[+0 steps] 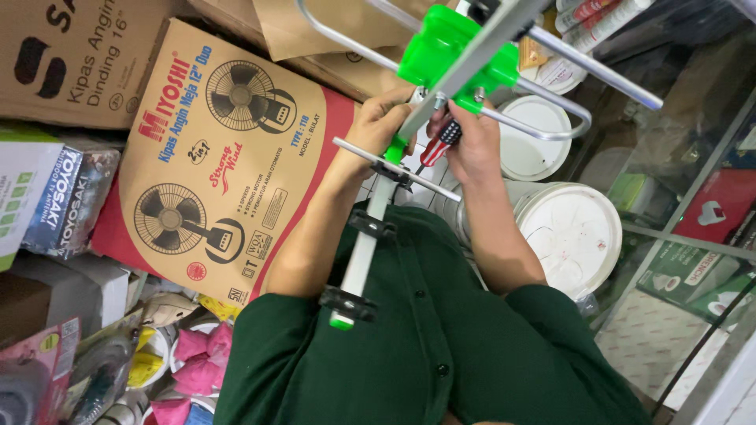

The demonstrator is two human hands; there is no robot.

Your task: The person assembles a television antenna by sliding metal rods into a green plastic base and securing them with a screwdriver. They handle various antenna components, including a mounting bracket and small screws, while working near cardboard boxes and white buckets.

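An aluminium antenna boom runs from my chest up to a bright green plastic bracket with bent metal rods through it. Black clamps sit along the boom, and a thin cross rod passes under my hands. My left hand grips the boom just below the bracket. My right hand is closed on a small screwdriver with a red, white and blue patterned handle, its tip toward the underside of the bracket.
A large cardboard fan box lies left of my arms, with more boxes stacked beyond it. White lidded buckets stand to the right, beside a glass display cabinet. Pink packets and small goods lie at lower left.
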